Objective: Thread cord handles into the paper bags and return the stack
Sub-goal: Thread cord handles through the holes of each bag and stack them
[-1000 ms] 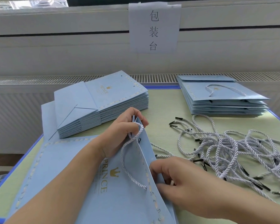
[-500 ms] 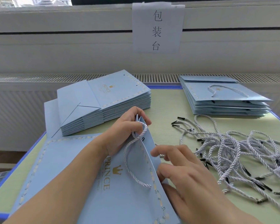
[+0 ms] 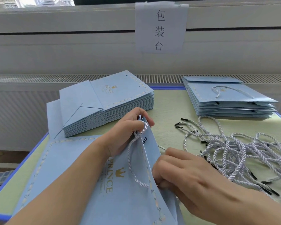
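A flat light-blue paper bag (image 3: 71, 168) with gold PRINCE lettering lies in front of me. Its top edge is lifted off the table. My left hand (image 3: 128, 130) grips that lifted edge at the far corner, together with the end of a white twisted cord handle (image 3: 131, 163) that loops over the bag's face. My right hand (image 3: 182, 174) sits at the edge nearer me, fingers curled in behind the paper where the cord's other end enters; what the fingertips pinch is hidden.
A stack of bags without handles (image 3: 107, 101) stands at the back left. A stack with cord handles (image 3: 225, 98) stands at the back right. Several loose white cords (image 3: 243, 153) with black tips lie tangled at the right. A paper sign (image 3: 161, 26) hangs on the wall.
My right hand has gone from spread fingers over the bag's edge to fingers curled in against it near the lower hole. My left hand has kept its hold.
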Motion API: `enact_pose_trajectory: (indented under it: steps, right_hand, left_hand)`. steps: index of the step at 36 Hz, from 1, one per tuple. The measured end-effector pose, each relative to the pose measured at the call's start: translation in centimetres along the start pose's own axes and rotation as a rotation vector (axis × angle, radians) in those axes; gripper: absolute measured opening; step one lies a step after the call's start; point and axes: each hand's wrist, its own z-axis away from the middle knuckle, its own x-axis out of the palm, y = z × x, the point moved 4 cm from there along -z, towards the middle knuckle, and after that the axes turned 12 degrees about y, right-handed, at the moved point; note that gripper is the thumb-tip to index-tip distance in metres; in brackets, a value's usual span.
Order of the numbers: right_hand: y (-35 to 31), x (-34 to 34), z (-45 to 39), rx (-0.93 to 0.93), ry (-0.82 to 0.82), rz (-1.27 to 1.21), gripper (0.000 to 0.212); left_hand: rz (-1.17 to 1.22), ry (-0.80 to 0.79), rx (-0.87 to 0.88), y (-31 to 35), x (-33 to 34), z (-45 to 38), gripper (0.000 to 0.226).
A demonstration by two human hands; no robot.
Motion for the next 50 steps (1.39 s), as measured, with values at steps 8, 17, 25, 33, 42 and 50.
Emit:
enact_pose_trajectory:
  steps: [8, 17, 25, 33, 42, 50]
  right_hand:
    - [1.0, -0.6, 0.0, 0.099, 0.105, -0.130, 0.009]
    - [4.1, -2.2, 0.0, 0.462, 0.165, -0.435, 0.024]
    - [6.0, 1.4, -2.7, 0.688, -0.131, -0.223, 0.054]
    - [6.2, 1.4, -2.2, 0.927, -0.005, -0.679, 0.059]
    - [7.7, -4.3, -0.3, 0.985, 0.123, -1.515, 0.070]
    - [8.8, -3.9, 1.7, 1.146, 0.161, -1.126, 0.045]
  left_hand:
    - [0.008, -0.026, 0.010, 0.1, 0.0, 0.1, 0.030]
    - [0.117, -0.055, -0.007, 0.0, -0.1, -0.1, 0.033]
    - [0.157, -0.052, -0.013, 0.1, -0.2, 0.1, 0.030]
    - [0.133, -0.035, 0.015, 0.3, 0.0, 0.2, 0.030]
    - [0.046, -0.006, 0.037, 0.1, -0.1, 0.1, 0.033]
    - [-0.039, -0.025, 0.045, 0.1, 0.1, 0.3, 0.030]
